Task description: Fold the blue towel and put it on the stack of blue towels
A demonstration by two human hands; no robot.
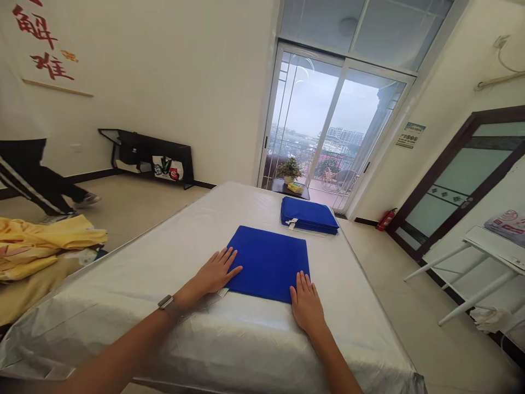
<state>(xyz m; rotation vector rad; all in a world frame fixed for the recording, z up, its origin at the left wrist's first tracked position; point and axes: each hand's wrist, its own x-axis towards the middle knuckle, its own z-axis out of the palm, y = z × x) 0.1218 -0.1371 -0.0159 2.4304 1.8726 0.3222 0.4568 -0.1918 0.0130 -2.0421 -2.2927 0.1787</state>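
A flat blue square of folded fabric [268, 262] lies on the plastic-covered mattress [176, 262] in front of me. My left hand [217, 270] rests flat at its left edge, fingers spread, with a small white tag showing just below. On the near right corner lies my right hand [305, 301], its fingers stretched out and the palm down. Neither hand grips anything. Farther back to the right, a stack of similar blue folded pieces [309, 213] sits on the mattress, white labels hanging at its near left side.
Yellow and tan cloths [49, 251] are piled at the mattress's left side. A person in dark trousers [36, 175] is at far left. Beyond the mattress stands a low table with a potted plant [289, 169]. A white table [496, 246] is at right.
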